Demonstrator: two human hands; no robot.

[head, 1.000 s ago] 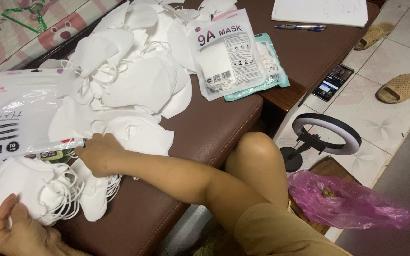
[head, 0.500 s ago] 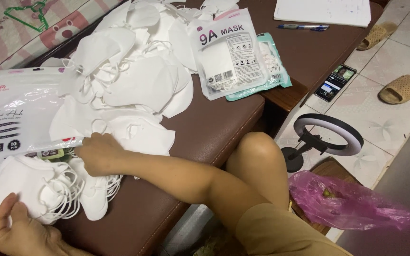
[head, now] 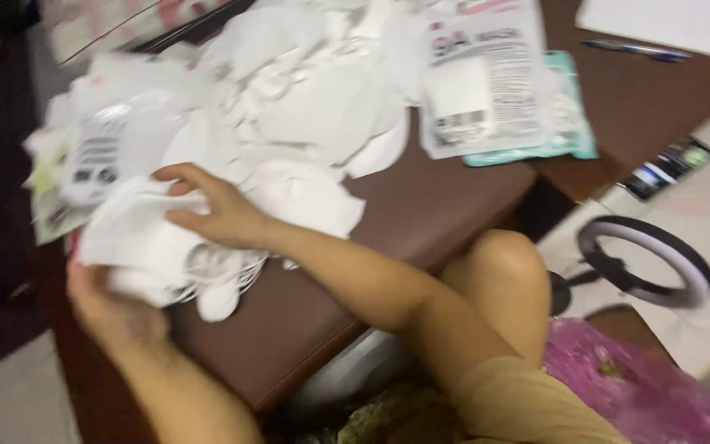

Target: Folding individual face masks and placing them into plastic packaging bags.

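Note:
A stack of white face masks [head: 154, 247] sits at the near left of a brown cushioned bench [head: 306, 321]. My left hand [head: 108, 308] grips the stack from below. On top of the same stack, my right hand [head: 211, 210] presses down with fingers curled over it. A loose pile of white masks [head: 306, 99] covers the bench behind. The picture is motion-blurred.
Clear mask packets [head: 92, 156] lie at the left, a white and teal packet [head: 495, 90] at the back right. A ring light [head: 647, 263] and a phone [head: 667, 168] are on the tiled floor, a pink plastic bag [head: 651, 395] by my knee.
The view has swung right and down. My right hand has moved from the mask beside the stack onto the stack's top, and both hands now hold it together.

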